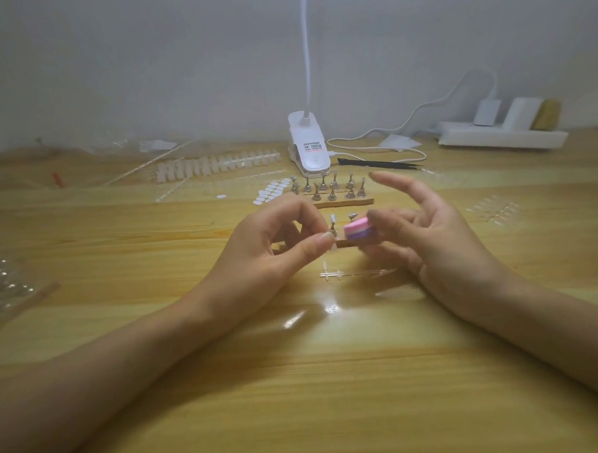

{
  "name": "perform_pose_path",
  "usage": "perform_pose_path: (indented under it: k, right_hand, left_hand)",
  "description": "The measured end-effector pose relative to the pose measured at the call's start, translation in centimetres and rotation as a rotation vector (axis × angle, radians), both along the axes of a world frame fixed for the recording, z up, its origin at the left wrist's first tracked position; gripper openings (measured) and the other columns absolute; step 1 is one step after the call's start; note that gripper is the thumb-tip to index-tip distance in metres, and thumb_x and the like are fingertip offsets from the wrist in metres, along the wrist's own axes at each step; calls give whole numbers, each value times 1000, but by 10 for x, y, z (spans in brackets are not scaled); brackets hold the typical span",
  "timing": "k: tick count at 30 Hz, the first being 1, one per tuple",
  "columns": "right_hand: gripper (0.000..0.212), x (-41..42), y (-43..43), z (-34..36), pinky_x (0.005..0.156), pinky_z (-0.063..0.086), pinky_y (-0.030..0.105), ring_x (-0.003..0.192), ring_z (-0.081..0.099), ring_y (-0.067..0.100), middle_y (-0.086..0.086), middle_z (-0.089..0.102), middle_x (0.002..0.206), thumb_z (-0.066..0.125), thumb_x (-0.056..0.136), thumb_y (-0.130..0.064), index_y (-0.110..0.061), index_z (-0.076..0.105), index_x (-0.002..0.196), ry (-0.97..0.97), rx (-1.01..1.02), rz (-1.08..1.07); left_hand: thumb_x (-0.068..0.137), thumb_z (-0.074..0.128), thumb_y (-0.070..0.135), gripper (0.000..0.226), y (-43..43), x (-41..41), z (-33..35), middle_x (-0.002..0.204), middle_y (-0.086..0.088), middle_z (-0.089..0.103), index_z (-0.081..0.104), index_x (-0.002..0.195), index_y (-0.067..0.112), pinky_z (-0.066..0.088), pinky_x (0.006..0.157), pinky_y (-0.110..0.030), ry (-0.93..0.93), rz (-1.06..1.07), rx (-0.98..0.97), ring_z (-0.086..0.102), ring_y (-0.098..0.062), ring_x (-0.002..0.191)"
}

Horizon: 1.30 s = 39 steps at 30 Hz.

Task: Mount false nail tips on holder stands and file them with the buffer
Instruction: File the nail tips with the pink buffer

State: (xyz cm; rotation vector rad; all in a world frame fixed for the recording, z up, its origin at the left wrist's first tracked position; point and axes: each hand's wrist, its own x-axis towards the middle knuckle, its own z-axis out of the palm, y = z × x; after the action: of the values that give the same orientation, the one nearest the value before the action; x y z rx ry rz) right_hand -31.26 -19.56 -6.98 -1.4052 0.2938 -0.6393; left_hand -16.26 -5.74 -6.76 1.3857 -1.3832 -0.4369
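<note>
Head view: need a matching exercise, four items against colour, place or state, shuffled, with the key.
Items:
1. buffer
2. clip lamp
3. tweezers
4. holder stand nearest the camera

Descriptions:
A. white, at the back by the wall
B. black, lying flat just right of the lamp base
C. pinched by the left hand
D. pink and purple, held in the right hand

Pairs: 1-D, 2-A, 3-B, 4-C

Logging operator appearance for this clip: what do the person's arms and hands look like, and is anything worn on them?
The left hand and right hand are bare: no gloves, no rings showing. The left forearm and right forearm are uncovered to the frame edge, with no sleeve, watch or bracelet in view.
</note>
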Motion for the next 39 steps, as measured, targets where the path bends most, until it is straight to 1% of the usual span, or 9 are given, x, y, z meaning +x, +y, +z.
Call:
perform_pose_path:
  k: [5,9,12,17,21,25,29,34,39]
  right_hand:
    - [69,-1,7,0,69,60,31,82,75,29,17,75,92,76,79,-17,-26,46,141,51,-124,112]
    - [68,-1,0,1,66,59,27,79,75,23,13,77,88,73,76,-23,-20,46,139,16,-60,-25]
    - [68,-1,5,1,67,60,32,80,76,29,17,75,89,77,75,-20,-24,50,138,51,-114,65]
    - [75,-2,-3,4,65,59,27,77,75,23,14,77,85,75,72,-27,-18,46,140,11,-62,-43]
    - [70,-1,5,2,61,58,28,74,74,27,19,74,85,78,75,-21,-24,50,138,43,-116,100]
    - [74,-2,-5,5,63,58,25,75,75,23,13,77,83,76,70,-32,-20,48,137,4,-65,-69]
    - [71,-2,4,3,60,57,26,74,74,29,16,75,85,82,76,-21,-26,49,139,69,-198,115]
    - [72,-3,-2,5,62,57,25,75,75,24,13,76,83,75,75,-27,-20,45,140,-5,-123,-49]
    - [71,-4,8,4,64,59,29,75,75,28,15,75,86,76,80,-16,-27,44,142,51,-240,124]
  left_hand:
    - [86,65,24,10,1,-1,1,84,6,59,60,81,16,40,64,-15,-22,3,13,53,-11,70]
    - [86,65,24,10,2,-1,1,85,6,60,60,81,16,40,64,-13,-45,25,2,54,-13,70]
    - [86,65,24,10,1,-3,2,83,12,56,59,79,19,39,61,-12,-84,28,-7,52,-6,68]
    - [87,65,22,9,2,-3,2,84,14,55,59,79,22,41,61,-14,-118,20,-21,52,-6,68]
    - [88,64,23,9,0,-3,2,86,12,55,60,81,19,41,60,-14,-144,6,-13,52,-6,69]
    - [87,65,22,8,0,-3,0,86,13,55,61,82,17,39,59,-12,-141,-14,-13,51,-4,68]
    - [89,64,19,9,-1,-4,1,85,11,55,61,82,14,38,62,-8,-168,-25,-23,52,-2,71]
    - [88,65,18,8,0,-5,1,84,12,54,61,81,18,37,60,-9,-157,-37,-14,51,-4,69]
    - [88,65,22,11,-1,-5,2,85,9,56,62,81,16,40,60,-14,-151,-37,8,52,-6,69]
